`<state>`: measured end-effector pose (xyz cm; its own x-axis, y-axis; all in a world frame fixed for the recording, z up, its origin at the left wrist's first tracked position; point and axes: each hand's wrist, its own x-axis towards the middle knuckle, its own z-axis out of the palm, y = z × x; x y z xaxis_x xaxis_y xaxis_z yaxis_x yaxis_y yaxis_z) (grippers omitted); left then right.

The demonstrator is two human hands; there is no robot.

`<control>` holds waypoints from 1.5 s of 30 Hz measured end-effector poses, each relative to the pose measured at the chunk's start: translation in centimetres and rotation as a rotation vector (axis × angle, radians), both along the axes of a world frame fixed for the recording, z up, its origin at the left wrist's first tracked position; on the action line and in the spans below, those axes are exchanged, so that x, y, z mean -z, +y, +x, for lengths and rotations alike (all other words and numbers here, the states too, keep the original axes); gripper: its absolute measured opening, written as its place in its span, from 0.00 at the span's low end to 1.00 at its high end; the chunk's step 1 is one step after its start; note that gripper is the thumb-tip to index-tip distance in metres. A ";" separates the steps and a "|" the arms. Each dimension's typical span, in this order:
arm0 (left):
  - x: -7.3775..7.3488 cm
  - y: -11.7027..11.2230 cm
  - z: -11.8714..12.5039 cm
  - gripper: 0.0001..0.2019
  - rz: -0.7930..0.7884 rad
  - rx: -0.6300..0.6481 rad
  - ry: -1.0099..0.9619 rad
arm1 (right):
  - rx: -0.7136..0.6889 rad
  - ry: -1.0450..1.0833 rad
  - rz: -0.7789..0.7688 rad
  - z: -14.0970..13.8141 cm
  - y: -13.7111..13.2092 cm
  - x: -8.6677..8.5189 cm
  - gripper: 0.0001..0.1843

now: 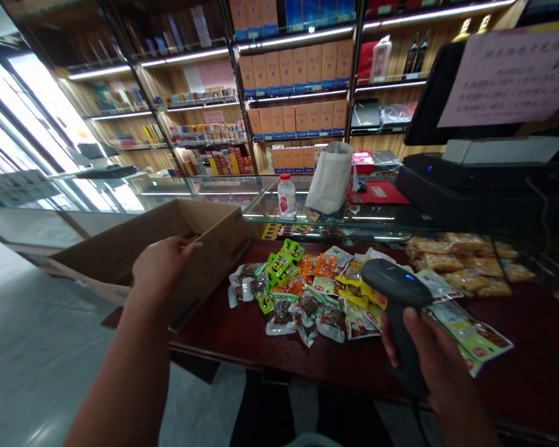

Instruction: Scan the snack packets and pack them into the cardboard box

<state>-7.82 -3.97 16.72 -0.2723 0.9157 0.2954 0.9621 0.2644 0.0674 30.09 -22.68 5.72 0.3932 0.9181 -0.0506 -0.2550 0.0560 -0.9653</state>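
Observation:
My right hand [440,363] is wrapped round the handle of a dark grey barcode scanner [394,288], whose head points toward a heap of small snack packets [307,288] on the dark red counter [242,332]. My left hand [161,264] rests on the rim of an open cardboard box [214,239] at the counter's left end, fingers curled over the edge. The packets are green, orange, yellow and clear. Larger flat packets [470,332] lie right of the scanner.
A glass display case [261,202] runs behind the counter, with a small white bottle [286,195], a white paper bag [330,177] and a red tray on top. A black till with a screen [484,180] stands at the right. Shelves of boxes line the back wall.

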 end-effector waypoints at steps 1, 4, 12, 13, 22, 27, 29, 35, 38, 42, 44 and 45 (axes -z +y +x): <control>0.2 0.0 0.4 0.20 -0.023 0.006 0.032 | 0.007 0.003 0.009 0.1 0.0 -0.1 0.24; 0.6 1.0 1.4 0.18 -0.015 0.005 0.110 | 0.022 0.008 0.013 0.4 0.0 -0.3 0.26; 0.8 4.0 2.7 0.16 0.014 -0.021 0.070 | 0.040 0.012 0.009 1.0 -0.1 0.3 0.27; 1.0 3.9 3.2 0.17 0.067 -0.007 0.056 | 0.044 0.021 0.004 1.1 0.0 0.4 0.27; 11.1 3.8 20.7 0.16 -0.188 0.740 -0.178 | 0.095 0.047 0.014 1.8 0.0 0.3 0.28; 14.8 3.7 26.2 0.30 -0.173 0.574 -0.049 | 0.099 0.054 -0.007 2.3 -0.9 0.8 0.28; 15.3 4.1 26.3 0.31 -0.200 0.531 -0.038 | 0.115 0.055 -0.026 2.5 -1.1 1.0 0.28; 15.5 5.0 25.7 0.26 -0.233 0.506 -0.192 | 0.102 0.044 -0.037 2.8 -0.7 1.1 0.29; 15.3 4.5 25.0 0.16 -0.249 0.535 -0.250 | 0.072 0.022 -0.025 2.6 -0.5 1.1 0.29; 15.2 3.5 23.4 0.07 -0.175 0.580 -0.596 | 0.037 0.030 -0.042 2.2 -0.4 0.9 0.28; 15.4 2.8 22.7 0.06 -0.154 0.599 -0.945 | 0.020 0.031 -0.036 1.9 -0.3 0.9 0.28; 15.4 2.4 22.4 0.07 -0.151 0.599 -1.105 | 0.009 0.034 -0.027 1.7 -0.2 0.9 0.27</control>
<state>14.60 -1.56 1.27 0.1613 0.9852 0.0584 0.3838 -0.1171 0.9160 31.75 -22.91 4.86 0.3989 0.9127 -0.0889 -0.2871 0.0322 -0.9574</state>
